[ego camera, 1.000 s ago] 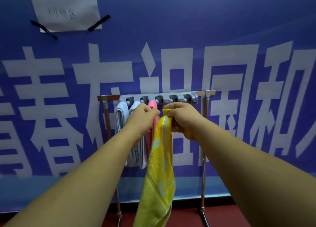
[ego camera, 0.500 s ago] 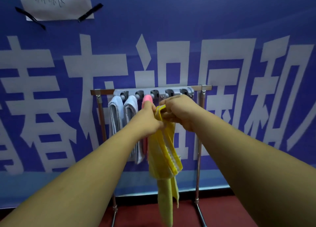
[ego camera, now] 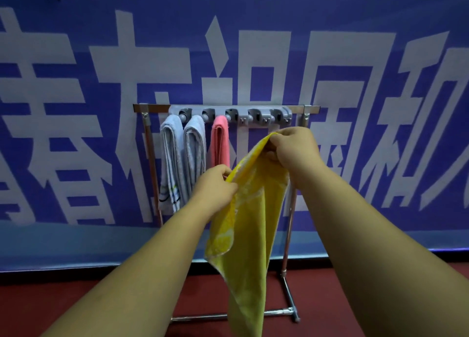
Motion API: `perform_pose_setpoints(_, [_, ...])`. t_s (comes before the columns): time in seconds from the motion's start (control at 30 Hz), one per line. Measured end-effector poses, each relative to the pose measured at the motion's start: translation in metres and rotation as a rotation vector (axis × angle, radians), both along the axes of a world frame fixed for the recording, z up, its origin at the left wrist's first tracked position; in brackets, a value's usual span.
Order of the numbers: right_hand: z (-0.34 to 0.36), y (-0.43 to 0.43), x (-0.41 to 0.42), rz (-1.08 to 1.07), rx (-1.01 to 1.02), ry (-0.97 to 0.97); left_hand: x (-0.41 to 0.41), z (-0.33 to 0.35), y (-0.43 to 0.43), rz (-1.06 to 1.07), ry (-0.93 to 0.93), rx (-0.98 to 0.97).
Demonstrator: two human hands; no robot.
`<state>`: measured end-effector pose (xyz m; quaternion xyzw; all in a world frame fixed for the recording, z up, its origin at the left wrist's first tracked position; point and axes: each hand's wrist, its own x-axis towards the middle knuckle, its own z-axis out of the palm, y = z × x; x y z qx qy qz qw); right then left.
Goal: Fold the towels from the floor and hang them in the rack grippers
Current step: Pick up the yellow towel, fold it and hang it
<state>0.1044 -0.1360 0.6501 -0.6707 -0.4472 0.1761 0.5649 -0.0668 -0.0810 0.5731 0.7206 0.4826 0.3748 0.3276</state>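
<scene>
Both hands are pinching the top edge of a yellow towel [ego camera: 247, 225], the left hand [ego camera: 215, 187] lower and the right hand [ego camera: 291, 146] higher, just before the rack [ego camera: 152, 107], where two white towels [ego camera: 182, 159] and a pink towel [ego camera: 220, 143] are hanging toward its left end.

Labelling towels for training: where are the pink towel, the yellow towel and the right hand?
pink towel [ego camera: 219, 143]: head view, folded upper part.
yellow towel [ego camera: 251, 209]: head view, hanging middle.
right hand [ego camera: 294, 147]: head view, back of hand.

A blue banner [ego camera: 253, 19] with large pale characters covers the wall above a dark red floor [ego camera: 50, 298].
</scene>
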Motion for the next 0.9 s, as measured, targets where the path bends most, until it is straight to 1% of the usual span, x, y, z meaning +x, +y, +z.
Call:
perform_pose_setpoints(0.07, [-0.006,0.002,0.002,-0.004,-0.026,-0.011,-0.003,-0.009,0.001,-0.027,-0.014,-0.04])
perform_pose_setpoints(0.2, [-0.019,0.008,0.002,0.002,-0.045,-0.045,-0.001,-0.014,0.0,-0.124,-0.259,-0.222])
perform_pose_setpoints(0.3, [-0.021,0.012,0.004,-0.011,-0.057,-0.067,0.001,-0.016,0.0,-0.194,-0.341,-0.32])
perform_pose_setpoints(0.37, [-0.021,0.014,0.007,-0.029,-0.066,-0.061,0.001,-0.018,0.0,-0.249,-0.262,-0.314])
perform_pose_setpoints(0.47, [-0.025,0.016,0.015,-0.068,-0.049,0.017,-0.001,-0.024,0.001,-0.265,-0.009,-0.153])
perform_pose_setpoints(0.57, [-0.034,0.014,0.024,-0.111,-0.051,0.107,-0.003,-0.028,0.003,-0.199,0.077,-0.094])
perform_pose_setpoints(0.67, [-0.042,0.013,0.034,-0.144,-0.042,0.162,-0.009,-0.033,0.008,-0.141,0.114,-0.084])
perform_pose_setpoints(0.73, [-0.048,0.011,0.039,-0.16,-0.03,0.169,-0.014,-0.036,0.011,-0.057,0.119,-0.077])
perform_pose_setpoints(0.8, [-0.053,0.008,0.042,-0.171,-0.027,0.166,-0.018,-0.037,0.011,0.029,0.109,-0.071])
perform_pose_setpoints(0.9, [-0.06,0.007,0.045,-0.183,-0.029,0.181,-0.021,-0.041,0.01,0.091,0.057,-0.091])
